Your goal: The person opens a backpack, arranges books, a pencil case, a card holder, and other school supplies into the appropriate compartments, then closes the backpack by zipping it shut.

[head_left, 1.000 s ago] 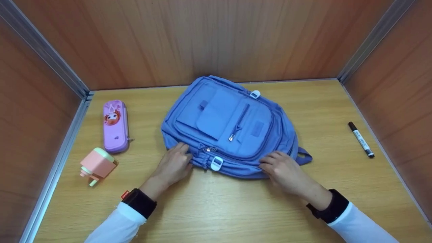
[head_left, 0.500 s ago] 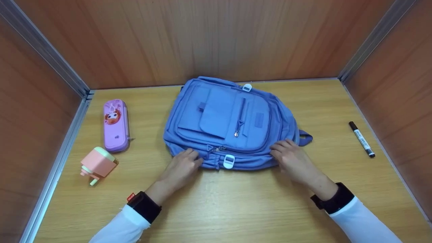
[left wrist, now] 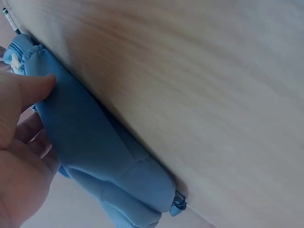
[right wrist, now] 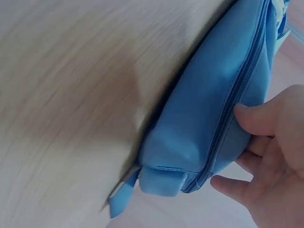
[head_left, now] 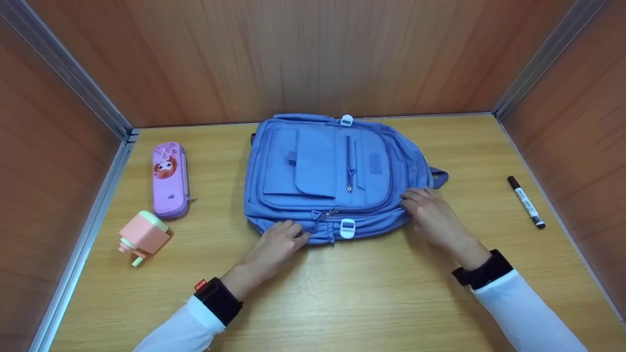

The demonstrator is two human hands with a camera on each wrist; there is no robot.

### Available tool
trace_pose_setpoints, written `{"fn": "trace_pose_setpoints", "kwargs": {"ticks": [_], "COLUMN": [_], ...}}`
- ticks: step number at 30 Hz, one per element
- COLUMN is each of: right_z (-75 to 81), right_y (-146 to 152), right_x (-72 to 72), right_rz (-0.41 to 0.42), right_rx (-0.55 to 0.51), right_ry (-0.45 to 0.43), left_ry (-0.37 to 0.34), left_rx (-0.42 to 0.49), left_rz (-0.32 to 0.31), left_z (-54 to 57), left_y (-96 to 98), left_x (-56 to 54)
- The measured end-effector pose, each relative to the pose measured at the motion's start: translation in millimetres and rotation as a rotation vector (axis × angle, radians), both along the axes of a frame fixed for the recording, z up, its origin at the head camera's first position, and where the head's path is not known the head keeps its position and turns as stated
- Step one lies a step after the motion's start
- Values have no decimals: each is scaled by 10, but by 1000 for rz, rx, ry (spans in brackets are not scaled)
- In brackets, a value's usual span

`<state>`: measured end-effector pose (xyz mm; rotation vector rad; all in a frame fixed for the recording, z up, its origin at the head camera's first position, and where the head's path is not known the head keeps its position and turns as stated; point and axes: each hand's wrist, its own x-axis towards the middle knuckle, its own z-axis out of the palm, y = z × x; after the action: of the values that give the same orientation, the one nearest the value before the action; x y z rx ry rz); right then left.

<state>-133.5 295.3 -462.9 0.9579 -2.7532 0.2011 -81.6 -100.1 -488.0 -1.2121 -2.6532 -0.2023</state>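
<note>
A blue backpack (head_left: 315, 161) lies front side up on the table, its top with the loop handle pointing right. My left hand (head_left: 276, 247) grips the lower left part of its near side. In the left wrist view the thumb (left wrist: 40, 88) presses on the side fabric while the other fingers reach over the front. At the right part of the same side, my right hand (head_left: 435, 217) holds the edge. The right wrist view has that thumb (right wrist: 254, 116) beside a long zipper (right wrist: 232, 97), with the fingers partly hidden behind the bag.
A purple pencil case (head_left: 168, 190) and a pink pencil sharpener (head_left: 144, 232) with a crank lie on the left. Over on the right is a black-capped marker (head_left: 525, 201). Wooden panels (head_left: 313, 58) wall the table at the back and both sides.
The backpack has turned counterclockwise, so its near side now runs almost level with the back wall. Both hands have moved right along with it, the right one also farther away.
</note>
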Motion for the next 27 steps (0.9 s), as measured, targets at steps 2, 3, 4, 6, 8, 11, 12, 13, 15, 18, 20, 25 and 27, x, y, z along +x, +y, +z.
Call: {"fn": "trace_pose_setpoints", "kwargs": {"ticks": [2, 3, 4, 6, 8, 11, 12, 13, 15, 18, 20, 25, 27], "right_z": [-3, -5, -2, 6, 28, 78, 88, 102, 119, 115, 100, 6, -26], "right_y": [10, 14, 19, 25, 8, -98, -159, -236, -428, -766, -989, -1396, -1496], "right_x": [-39, -58, -73, -103, -127, -138, -134, -121, -80, 8, 68, 153, 165], "right_rz": [-17, -27, -37, -56, -77, -122, -131, -135, -128, -56, 11, 190, 228], "right_rx": [0, 4, 11, 30, 45, 12, -19, -57, -126, -172, -154, -30, 42], "right_ry": [-3, -1, 5, 22, 29, 41, 55, 68, 96, 127, 124, 155, 188], "left_ry": [11, 18, 29, 53, 71, 82, 82, 82, 81, 71, 63, 71, 83], "left_rx": [6, 13, 23, 43, 61, 62, 59, 56, 46, 43, 39, 19, 21], "left_rz": [6, 13, 25, 51, 67, 77, 77, 79, 89, 101, 107, 105, 101], "left_z": [-3, -6, -7, -7, -8, -5, -6, -7, -7, -5, -5, -17, -24], "left_y": [1, -3, -6, -18, -31, -33, -32, -30, -28, -30, -31, -26, -22], "left_x": [4, 4, 3, -3, -6, -4, -1, 1, 7, 15, 20, 22, 20]}}
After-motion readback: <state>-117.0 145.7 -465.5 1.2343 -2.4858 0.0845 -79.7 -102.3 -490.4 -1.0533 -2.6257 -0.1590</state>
